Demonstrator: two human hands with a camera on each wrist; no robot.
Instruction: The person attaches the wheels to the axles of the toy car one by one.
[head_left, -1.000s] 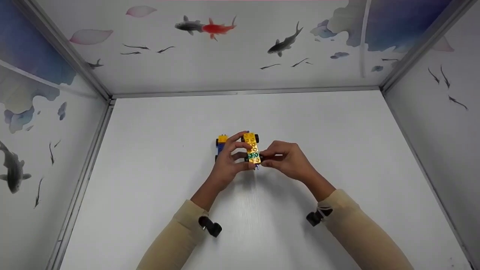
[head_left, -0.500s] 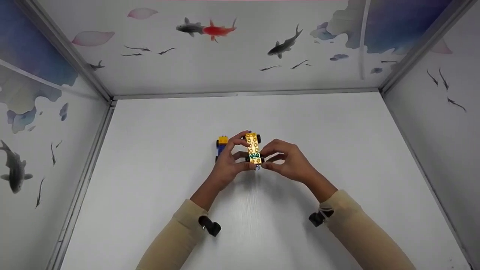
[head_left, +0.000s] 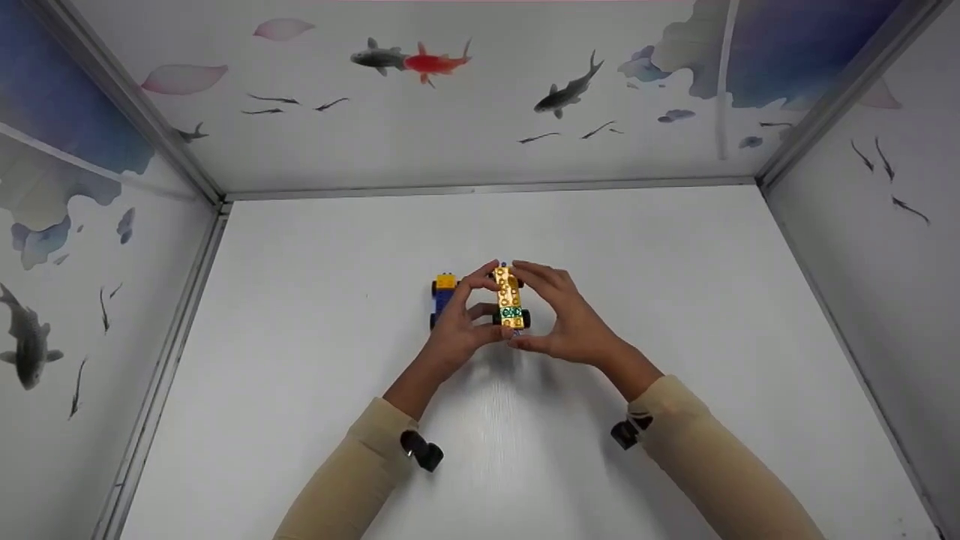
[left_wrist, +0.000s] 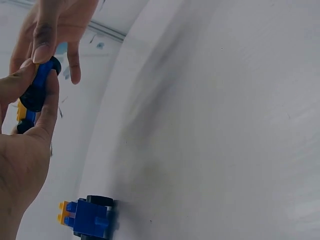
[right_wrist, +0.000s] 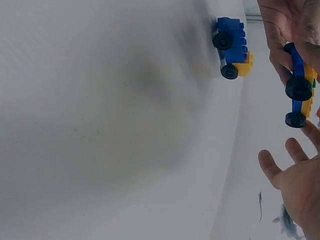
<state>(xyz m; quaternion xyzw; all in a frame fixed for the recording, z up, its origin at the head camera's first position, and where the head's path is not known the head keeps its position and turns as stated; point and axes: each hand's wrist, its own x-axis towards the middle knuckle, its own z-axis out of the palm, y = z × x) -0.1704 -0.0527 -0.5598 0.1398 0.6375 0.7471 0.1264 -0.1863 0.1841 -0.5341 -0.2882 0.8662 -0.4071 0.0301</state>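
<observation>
A toy car [head_left: 509,300] of building bricks, with yellow and green bricks on a blue wheeled base, is held raised over the table. My left hand [head_left: 455,328] grips it from the left side, thumb at the near end and fingers along the side. Around its right side curves my right hand [head_left: 574,322], index fingertip at the far end and thumb at the near end. In the right wrist view the other fingers of that hand [right_wrist: 267,162] are spread away from the car. A second brick car [right_wrist: 231,47], blue with a yellow end, stands on the table left of the hands.
The white table [head_left: 315,300] is bounded by a back wall [head_left: 480,135] and side walls printed with fish and petals. Metal strips [head_left: 480,188] run along the wall bases. A small black camera sits on each wrist, the left camera [head_left: 421,450] and the right camera [head_left: 630,431].
My right hand has left the near right wheel and spread around the car, its index finger moving to the far end. My left hand keeps its grip; the second car has stayed put.
</observation>
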